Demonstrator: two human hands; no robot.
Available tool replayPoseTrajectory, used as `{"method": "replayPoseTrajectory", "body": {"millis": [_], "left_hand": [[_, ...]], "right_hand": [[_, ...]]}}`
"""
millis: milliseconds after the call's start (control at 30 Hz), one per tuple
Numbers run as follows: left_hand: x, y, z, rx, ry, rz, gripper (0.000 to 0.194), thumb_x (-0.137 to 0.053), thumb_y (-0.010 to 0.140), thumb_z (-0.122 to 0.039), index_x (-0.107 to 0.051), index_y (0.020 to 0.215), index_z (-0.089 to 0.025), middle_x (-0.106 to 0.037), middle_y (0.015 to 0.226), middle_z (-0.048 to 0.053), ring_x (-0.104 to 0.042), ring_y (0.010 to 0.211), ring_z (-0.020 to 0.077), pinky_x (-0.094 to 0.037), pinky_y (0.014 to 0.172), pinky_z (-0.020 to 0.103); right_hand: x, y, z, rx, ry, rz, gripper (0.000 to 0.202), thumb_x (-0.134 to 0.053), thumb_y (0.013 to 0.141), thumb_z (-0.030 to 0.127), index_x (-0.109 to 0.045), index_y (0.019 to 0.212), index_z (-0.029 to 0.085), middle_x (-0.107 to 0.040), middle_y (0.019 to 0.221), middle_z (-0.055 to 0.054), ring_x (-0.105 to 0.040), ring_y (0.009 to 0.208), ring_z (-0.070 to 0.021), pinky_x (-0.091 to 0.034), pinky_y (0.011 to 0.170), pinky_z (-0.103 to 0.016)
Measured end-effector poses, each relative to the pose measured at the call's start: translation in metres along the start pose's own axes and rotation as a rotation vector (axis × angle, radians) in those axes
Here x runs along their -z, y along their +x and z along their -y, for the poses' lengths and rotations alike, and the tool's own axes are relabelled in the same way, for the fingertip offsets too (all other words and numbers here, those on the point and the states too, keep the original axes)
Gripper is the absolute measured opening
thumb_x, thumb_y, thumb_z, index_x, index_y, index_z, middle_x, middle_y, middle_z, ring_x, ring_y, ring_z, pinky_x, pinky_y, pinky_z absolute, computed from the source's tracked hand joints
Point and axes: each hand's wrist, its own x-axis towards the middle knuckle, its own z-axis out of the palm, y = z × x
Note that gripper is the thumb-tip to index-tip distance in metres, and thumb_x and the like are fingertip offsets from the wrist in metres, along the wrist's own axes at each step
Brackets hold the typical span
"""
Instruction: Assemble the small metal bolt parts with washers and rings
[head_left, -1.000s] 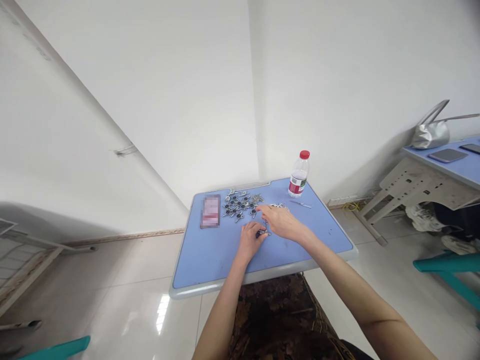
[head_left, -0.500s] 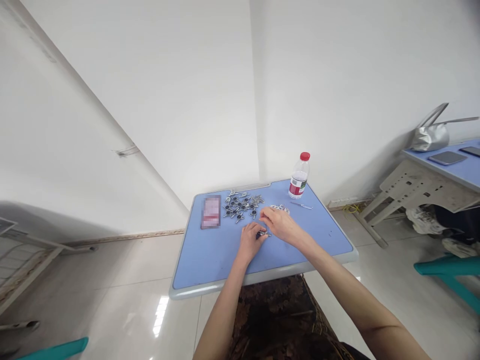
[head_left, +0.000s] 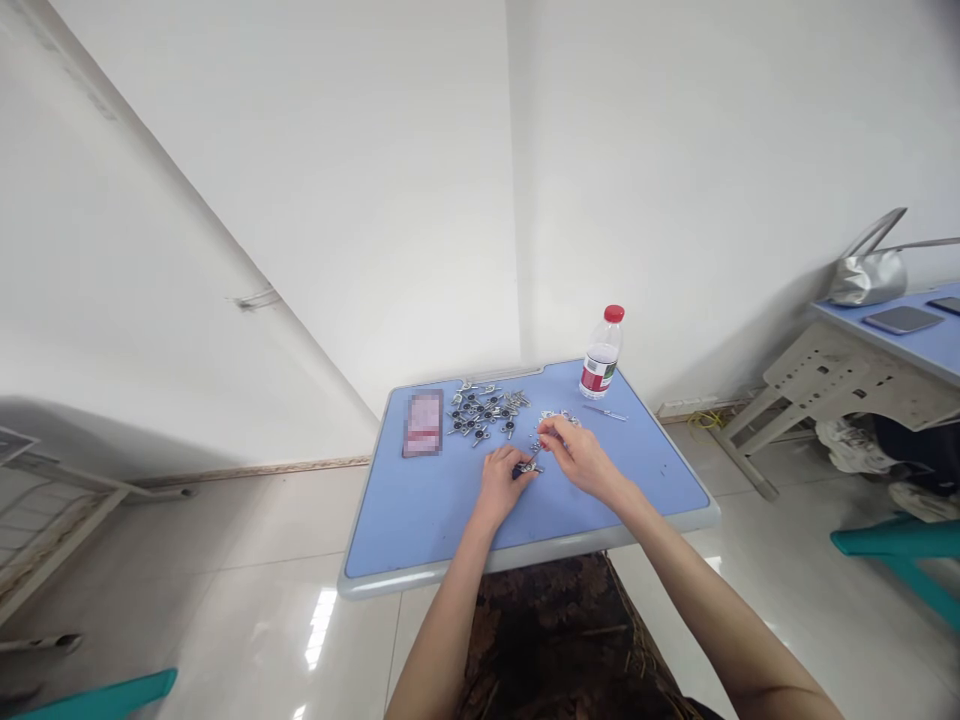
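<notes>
My left hand (head_left: 504,484) rests on the blue table (head_left: 420,520), its fingers closed on a small silver and black metal fitting (head_left: 532,468). Just right of it and slightly higher, my right hand (head_left: 579,455) makes a pinch above the fitting. Something thin seems to point down from its fingertips, too small to name. Several tiny silver pieces (head_left: 534,440) lie near those fingertips. Behind my right hand is a heap of small whitish pieces (head_left: 559,416), partly hidden. Further left spreads a pile of metal fittings with black round parts (head_left: 480,412).
A pixelated pinkish rectangle (head_left: 424,424) lies at the table's left. At the back right stands a red-capped water bottle (head_left: 601,355), with a slim pen-like tool (head_left: 604,412) in front. Another desk (head_left: 795,370) with a silver bag (head_left: 868,277) is to the right. A white wall closes off the back.
My right hand has shifted slightly right, and its fingertips have come down toward the fitting, uncovering the tiny silver pieces. My left hand stays in place on the fitting.
</notes>
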Motion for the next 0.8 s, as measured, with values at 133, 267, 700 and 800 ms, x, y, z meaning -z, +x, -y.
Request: {"method": "replayPoseTrajectory", "body": {"millis": [133,267,700,800], "left_hand": [[0.001,0.0,-0.001,-0.006,-0.01,-0.006,0.009,-0.071,0.08,-0.021,-0.067,0.089,-0.021,-0.068,0.093,0.002,-0.06,0.095,0.0221,-0.038,0.085,0.036],[0.0,-0.001,0.0,-0.007,-0.015,-0.013,0.01,-0.071,0.079,-0.021,-0.067,0.089,-0.022,-0.068,0.092,0.002,-0.06,0.094,0.022,-0.038,0.085,0.036],[-0.004,0.0,0.005,-0.03,-0.015,-0.029,0.009,-0.072,0.08,-0.022,-0.066,0.088,-0.021,-0.069,0.094,0.002,-0.061,0.094,0.0221,-0.038,0.084,0.035],[-0.005,0.0,0.007,-0.037,-0.009,-0.034,0.01,-0.073,0.08,-0.024,-0.066,0.087,-0.021,-0.069,0.093,0.002,-0.061,0.093,0.022,-0.038,0.083,0.035]], "right_hand": [[-0.008,0.004,0.0,0.031,-0.05,0.051,0.014,-0.042,0.096,0.017,-0.055,0.101,0.019,-0.068,0.087,-0.005,-0.063,0.079,-0.0176,-0.045,0.073,-0.029],[-0.008,0.006,0.002,0.054,-0.114,0.088,0.015,-0.041,0.096,0.015,-0.054,0.1,0.019,-0.067,0.086,-0.004,-0.062,0.077,-0.0174,-0.043,0.069,-0.028],[-0.007,0.012,0.012,0.112,-0.19,0.136,0.013,-0.043,0.095,0.012,-0.052,0.102,0.018,-0.068,0.092,-0.007,-0.063,0.081,-0.0189,-0.042,0.069,-0.028],[-0.008,0.011,0.012,0.13,-0.201,0.138,0.013,-0.043,0.095,0.011,-0.052,0.101,0.017,-0.068,0.091,-0.007,-0.063,0.08,-0.019,-0.042,0.068,-0.028]]}}
